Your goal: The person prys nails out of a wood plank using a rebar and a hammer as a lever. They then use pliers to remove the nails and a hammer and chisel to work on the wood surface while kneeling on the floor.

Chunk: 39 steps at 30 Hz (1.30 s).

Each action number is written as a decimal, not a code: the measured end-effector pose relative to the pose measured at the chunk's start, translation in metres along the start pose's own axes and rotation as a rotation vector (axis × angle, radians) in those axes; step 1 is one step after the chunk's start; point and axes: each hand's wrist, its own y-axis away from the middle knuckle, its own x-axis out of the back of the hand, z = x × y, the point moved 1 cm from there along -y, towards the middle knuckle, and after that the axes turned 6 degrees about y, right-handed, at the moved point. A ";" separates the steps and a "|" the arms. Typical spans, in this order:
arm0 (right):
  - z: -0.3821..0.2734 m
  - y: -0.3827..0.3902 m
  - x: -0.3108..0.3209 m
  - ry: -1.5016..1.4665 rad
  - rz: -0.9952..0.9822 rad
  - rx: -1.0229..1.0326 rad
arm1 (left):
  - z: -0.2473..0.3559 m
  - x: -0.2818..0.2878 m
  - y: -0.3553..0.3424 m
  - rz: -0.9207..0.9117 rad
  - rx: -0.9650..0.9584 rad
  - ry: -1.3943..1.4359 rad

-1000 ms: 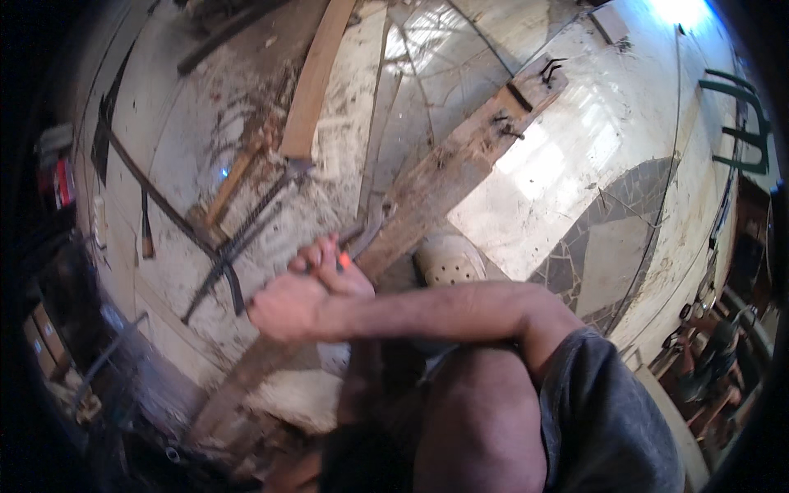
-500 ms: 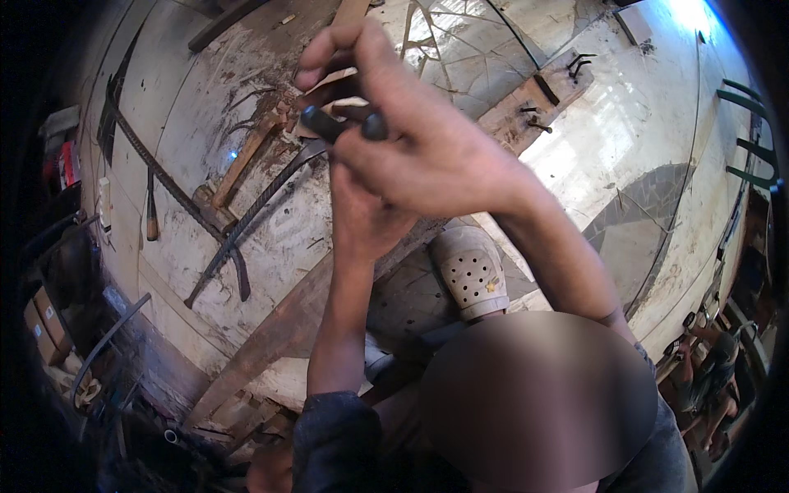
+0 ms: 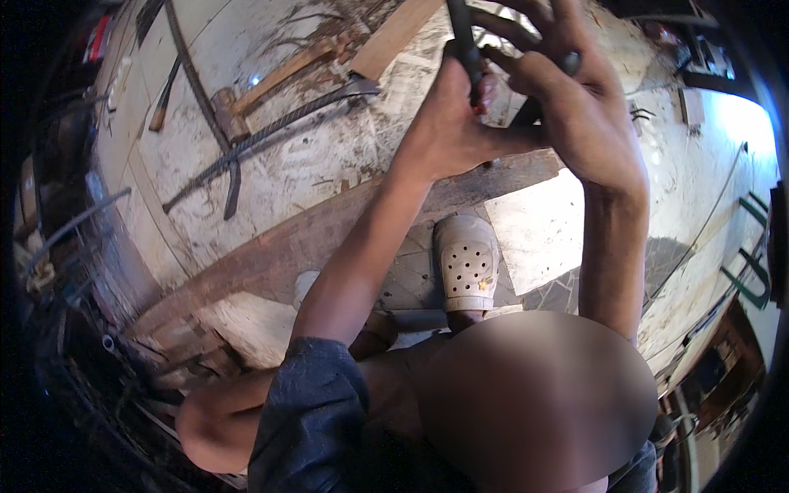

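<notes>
My left hand [image 3: 452, 123] is closed around the lower part of a dark two-handled tool [image 3: 462, 33], its thumb against one black handle. A small red spot shows by its fingertips. Facing it, my right hand [image 3: 592, 123] has its fingers curved over toward that handle, and the rounded end of the second handle [image 3: 569, 62] sits between its thumb and palm. Hands hide the tool's head, so I cannot tell its exact kind. Both hands are raised above a long wooden plank [image 3: 329, 226] and a light-coloured clog [image 3: 467, 259] on a foot.
On the dirty pale floor lie a ribbed metal bar with a flattened end [image 3: 271, 127], a hammer [image 3: 230, 111], a longer bar [image 3: 193, 74] and a wooden-handled tool [image 3: 164, 99]. A wood board [image 3: 399, 37] is at the top. Green chair legs [image 3: 752, 255] stand at right.
Both hands have moved right together with the black-handled tool, and the view has shifted. The right hand has turned more upright, and one handle now points up beside the left thumb.
</notes>
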 end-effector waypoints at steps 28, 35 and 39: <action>0.021 -0.015 -0.030 0.157 -0.046 0.127 | -0.004 0.026 0.019 -0.010 0.054 -0.057; 0.014 -0.025 -0.025 0.138 0.031 -0.088 | -0.007 0.030 0.006 -0.027 0.015 -0.169; 0.016 -0.020 -0.026 0.102 0.053 -0.036 | -0.011 0.027 0.009 0.001 -0.009 -0.144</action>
